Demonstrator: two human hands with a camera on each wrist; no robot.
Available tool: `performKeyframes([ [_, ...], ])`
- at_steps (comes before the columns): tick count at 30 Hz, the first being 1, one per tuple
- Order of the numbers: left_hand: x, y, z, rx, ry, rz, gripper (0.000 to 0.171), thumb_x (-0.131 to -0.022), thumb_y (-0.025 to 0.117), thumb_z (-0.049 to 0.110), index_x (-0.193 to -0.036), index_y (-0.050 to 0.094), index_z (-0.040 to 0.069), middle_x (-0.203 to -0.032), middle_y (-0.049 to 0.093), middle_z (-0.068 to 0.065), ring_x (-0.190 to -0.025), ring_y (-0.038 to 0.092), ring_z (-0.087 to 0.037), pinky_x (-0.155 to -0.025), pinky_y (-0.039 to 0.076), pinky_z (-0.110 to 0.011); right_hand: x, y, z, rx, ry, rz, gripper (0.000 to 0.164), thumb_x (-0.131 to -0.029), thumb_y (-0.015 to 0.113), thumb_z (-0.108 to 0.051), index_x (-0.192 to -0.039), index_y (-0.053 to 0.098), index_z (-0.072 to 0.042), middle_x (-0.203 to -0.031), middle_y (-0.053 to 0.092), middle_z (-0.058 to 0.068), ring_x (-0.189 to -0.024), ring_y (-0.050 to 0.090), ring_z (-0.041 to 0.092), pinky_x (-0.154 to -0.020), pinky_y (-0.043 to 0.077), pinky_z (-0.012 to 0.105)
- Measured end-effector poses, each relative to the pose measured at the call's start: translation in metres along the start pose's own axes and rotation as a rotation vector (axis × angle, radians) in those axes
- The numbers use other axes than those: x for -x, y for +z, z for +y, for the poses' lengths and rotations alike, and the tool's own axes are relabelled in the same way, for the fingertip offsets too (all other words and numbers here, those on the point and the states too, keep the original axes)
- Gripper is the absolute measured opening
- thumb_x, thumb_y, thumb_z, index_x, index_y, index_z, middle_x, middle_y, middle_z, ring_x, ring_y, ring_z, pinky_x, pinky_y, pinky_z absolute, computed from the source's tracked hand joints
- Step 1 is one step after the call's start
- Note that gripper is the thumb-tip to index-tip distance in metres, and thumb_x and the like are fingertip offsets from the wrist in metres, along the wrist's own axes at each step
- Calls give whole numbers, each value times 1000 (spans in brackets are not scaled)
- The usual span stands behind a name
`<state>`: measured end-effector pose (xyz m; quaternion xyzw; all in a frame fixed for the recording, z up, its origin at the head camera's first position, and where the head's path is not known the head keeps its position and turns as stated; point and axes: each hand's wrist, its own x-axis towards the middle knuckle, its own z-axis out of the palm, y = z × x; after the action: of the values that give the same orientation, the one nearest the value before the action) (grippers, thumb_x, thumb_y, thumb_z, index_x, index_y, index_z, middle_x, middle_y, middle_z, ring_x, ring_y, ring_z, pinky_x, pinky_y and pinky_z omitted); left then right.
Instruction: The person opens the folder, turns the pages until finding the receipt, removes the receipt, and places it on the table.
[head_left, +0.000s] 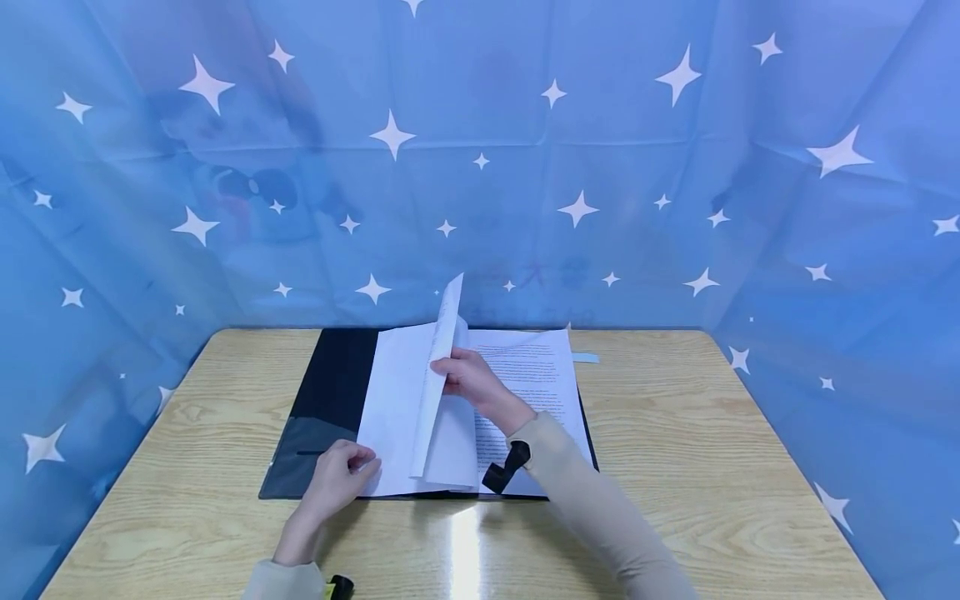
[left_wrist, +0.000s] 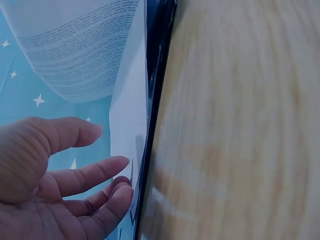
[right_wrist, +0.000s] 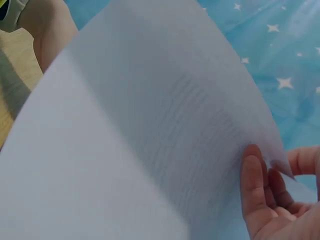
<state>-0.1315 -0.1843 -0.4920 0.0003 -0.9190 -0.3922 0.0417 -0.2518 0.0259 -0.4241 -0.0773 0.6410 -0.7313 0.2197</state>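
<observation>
A sheet of paper [head_left: 438,375] stands raised and curved over an open black folder [head_left: 330,375]. My right hand [head_left: 480,385] pinches its edge between thumb and fingers; in the right wrist view the sheet [right_wrist: 125,125] fills most of the picture, with faint print showing through. Under it lie a blank white page on the left and a printed page [head_left: 517,367] on the right. Near the folder's lower left part is my left hand [head_left: 339,477], its fingers loosely bent, holding nothing. The left wrist view shows that hand [left_wrist: 65,185] beside the paper's edge.
The folder lies on a wood-grain table [head_left: 712,467], along its far side. A small light-blue tab [head_left: 586,357] sticks out at the folder's right. Behind the table hangs a blue curtain [head_left: 495,208] with white stars.
</observation>
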Motion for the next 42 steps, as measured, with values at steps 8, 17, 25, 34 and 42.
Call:
performKeyframes([
  [8,2,-2,2,58,4,-13,7,-81,68,5,-85,69,1,-86,60,-6,-72,53,-13,-63,46,-24,-6,12,5,7,27,8,37,-88,54,-9,-122,53,7,-107,63,20,-75,61,12,-70,50,28],
  [17,4,-10,15,125,65,78,9,-83,68,5,-91,70,0,-87,63,-6,-76,57,-14,-68,51,-26,-10,22,10,15,48,9,38,-88,53,-8,-123,52,7,-120,55,30,-76,61,13,-70,50,27],
  [25,7,-17,28,170,55,113,15,-87,65,10,-98,67,-1,-93,65,-9,-84,61,-19,-72,53,-31,-13,30,15,22,58,26,38,-89,54,-8,-124,51,7,-106,63,19,-74,59,14,-68,49,26],
  [34,12,-19,40,278,70,107,33,-76,75,6,-105,62,-3,-97,63,-11,-85,60,-24,-70,53,-25,-16,38,18,2,80,43,38,-87,55,-7,-121,52,10,-95,64,13,-71,59,15,-67,50,26],
  [42,15,-18,46,220,156,156,43,-66,76,-10,-104,58,-5,-97,62,-13,-80,60,-25,-64,53,-26,-19,42,23,-13,82,66,33,-86,56,-5,-116,55,8,-98,65,18,-69,61,14,-64,51,24],
])
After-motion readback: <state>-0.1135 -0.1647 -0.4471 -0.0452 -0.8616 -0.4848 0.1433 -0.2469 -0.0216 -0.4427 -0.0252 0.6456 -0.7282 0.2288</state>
